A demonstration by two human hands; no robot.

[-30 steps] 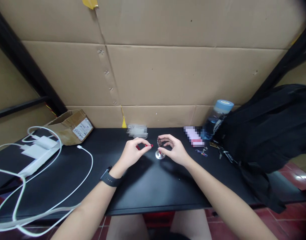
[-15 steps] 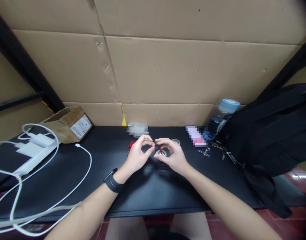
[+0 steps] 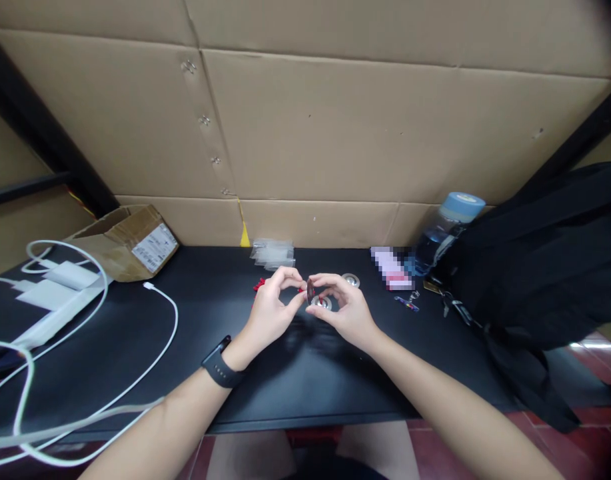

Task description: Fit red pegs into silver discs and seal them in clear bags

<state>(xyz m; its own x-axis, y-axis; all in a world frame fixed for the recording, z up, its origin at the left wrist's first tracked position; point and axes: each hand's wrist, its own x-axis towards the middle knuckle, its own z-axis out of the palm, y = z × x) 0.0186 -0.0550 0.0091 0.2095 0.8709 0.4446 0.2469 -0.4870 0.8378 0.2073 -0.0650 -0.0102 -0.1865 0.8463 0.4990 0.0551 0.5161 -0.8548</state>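
Near the middle of the frame, over the black table, two hands meet fingertip to fingertip. The left hand, with a dark watch on its wrist, pinches a tiny red piece between thumb and fingers; the right hand grips a dark disc on edge, its flat face turned toward the left fingertips. Whether the red piece touches the disc is too small to tell. Just below the right fingers lies a silver disc, partly hidden by them, and another, the far disc, lies beyond that hand. More red bits show behind the left hand, with clear bags at the table's back edge. At the left of the frame sit a carton and a white charger among looping cables; at the right stand a blue-capped bottle and a black backpack — a pink item, pixelated, lies near the bottle, a small keyring just below it.
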